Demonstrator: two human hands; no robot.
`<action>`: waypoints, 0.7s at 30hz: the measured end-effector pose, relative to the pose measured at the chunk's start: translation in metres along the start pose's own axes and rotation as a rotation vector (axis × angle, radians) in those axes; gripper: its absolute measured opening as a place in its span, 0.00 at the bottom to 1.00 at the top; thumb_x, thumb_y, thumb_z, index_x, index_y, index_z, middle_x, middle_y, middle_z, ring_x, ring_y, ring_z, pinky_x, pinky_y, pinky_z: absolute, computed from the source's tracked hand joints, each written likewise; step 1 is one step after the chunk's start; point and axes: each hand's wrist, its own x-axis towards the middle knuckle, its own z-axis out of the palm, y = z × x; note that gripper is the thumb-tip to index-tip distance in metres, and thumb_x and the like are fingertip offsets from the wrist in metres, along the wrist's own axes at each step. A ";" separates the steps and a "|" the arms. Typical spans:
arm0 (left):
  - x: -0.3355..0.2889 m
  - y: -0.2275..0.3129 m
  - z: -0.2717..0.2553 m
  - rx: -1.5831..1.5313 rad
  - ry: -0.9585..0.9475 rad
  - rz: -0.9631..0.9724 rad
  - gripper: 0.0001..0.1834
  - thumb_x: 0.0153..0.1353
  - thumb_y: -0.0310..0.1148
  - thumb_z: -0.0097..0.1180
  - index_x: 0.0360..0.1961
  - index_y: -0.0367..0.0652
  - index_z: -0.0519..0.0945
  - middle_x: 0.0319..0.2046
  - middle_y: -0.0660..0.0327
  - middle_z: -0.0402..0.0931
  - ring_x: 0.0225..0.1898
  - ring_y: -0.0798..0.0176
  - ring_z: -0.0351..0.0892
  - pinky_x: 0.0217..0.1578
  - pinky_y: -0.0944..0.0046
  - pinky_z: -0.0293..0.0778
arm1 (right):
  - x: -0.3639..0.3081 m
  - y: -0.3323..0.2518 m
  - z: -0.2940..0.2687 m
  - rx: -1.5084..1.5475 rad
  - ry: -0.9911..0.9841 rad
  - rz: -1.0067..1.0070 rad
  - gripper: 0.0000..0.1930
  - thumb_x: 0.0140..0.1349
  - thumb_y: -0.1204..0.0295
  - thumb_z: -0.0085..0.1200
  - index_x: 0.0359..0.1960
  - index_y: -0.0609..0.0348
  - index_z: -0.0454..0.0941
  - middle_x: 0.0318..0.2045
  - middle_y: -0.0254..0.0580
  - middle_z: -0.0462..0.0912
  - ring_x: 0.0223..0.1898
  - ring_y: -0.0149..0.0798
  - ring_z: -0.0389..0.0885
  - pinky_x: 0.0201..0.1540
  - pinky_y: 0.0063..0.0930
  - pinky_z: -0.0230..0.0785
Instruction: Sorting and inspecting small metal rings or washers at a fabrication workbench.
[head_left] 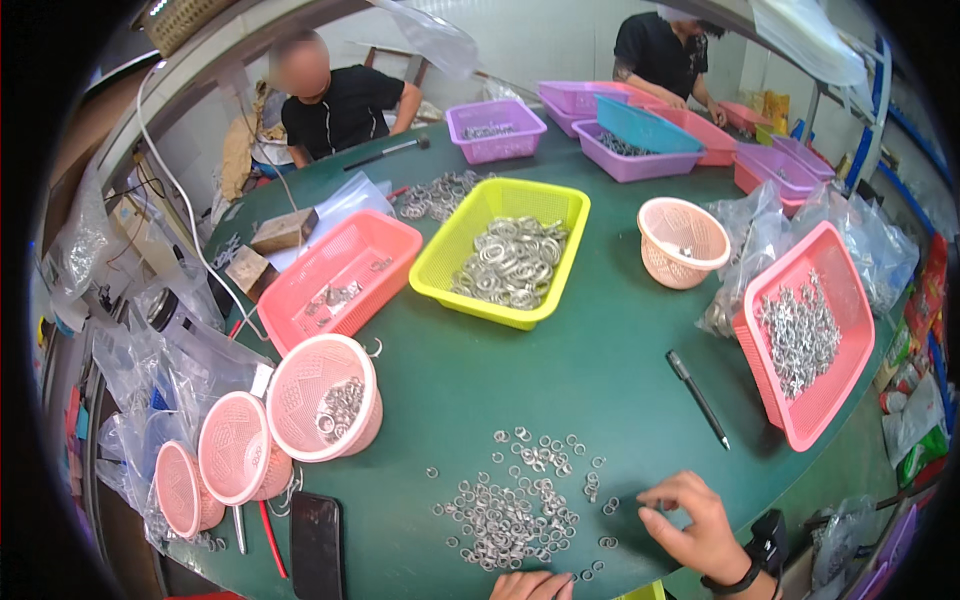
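Observation:
A loose pile of small silver metal rings (505,525) is spread on the green table in front of me. My left hand (532,586) rests at the pile's near edge, cut off by the picture's lower rim; its fingers are curled, and what they may hold is hidden. To the right of the pile, my right hand (695,528), with a dark band on its wrist, is held in a pinch. Its thumb and index tips come close together, and anything between them is too small to make out. A few stray rings (610,506) lie just left of those fingertips.
Left stand round pink baskets (281,400), a phone (316,548) and a pink tray (400,235). Ahead is a yellow-green basket (425,270) of larger rings. Right lie a pen (697,398) and a pink basket (850,375) of metal parts. Two people sit across the table.

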 end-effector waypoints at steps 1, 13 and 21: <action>-0.002 -0.002 -0.004 -0.006 0.026 -0.002 0.08 0.46 0.23 0.58 0.30 0.38 0.77 0.27 0.56 0.72 0.28 0.54 0.70 0.29 0.60 0.64 | 0.016 -0.004 -0.002 0.037 -0.058 -0.014 0.12 0.50 0.75 0.57 0.38 0.61 0.74 0.27 0.39 0.74 0.28 0.36 0.71 0.31 0.27 0.65; -0.013 -0.007 0.001 -0.238 0.178 -0.194 0.09 0.48 0.23 0.56 0.33 0.37 0.74 0.21 0.54 0.71 0.23 0.51 0.71 0.26 0.57 0.67 | 0.275 0.070 0.071 -0.091 0.282 0.304 0.18 0.56 0.67 0.48 0.33 0.79 0.71 0.22 0.52 0.78 0.19 0.42 0.79 0.16 0.31 0.70; -0.013 -0.007 -0.003 -0.222 0.124 -0.071 0.09 0.47 0.22 0.56 0.32 0.36 0.74 0.22 0.52 0.72 0.23 0.51 0.71 0.26 0.58 0.68 | 0.230 -0.002 0.100 0.433 -0.224 0.542 0.23 0.62 0.59 0.41 0.41 0.75 0.67 0.29 0.55 0.78 0.27 0.43 0.80 0.25 0.31 0.75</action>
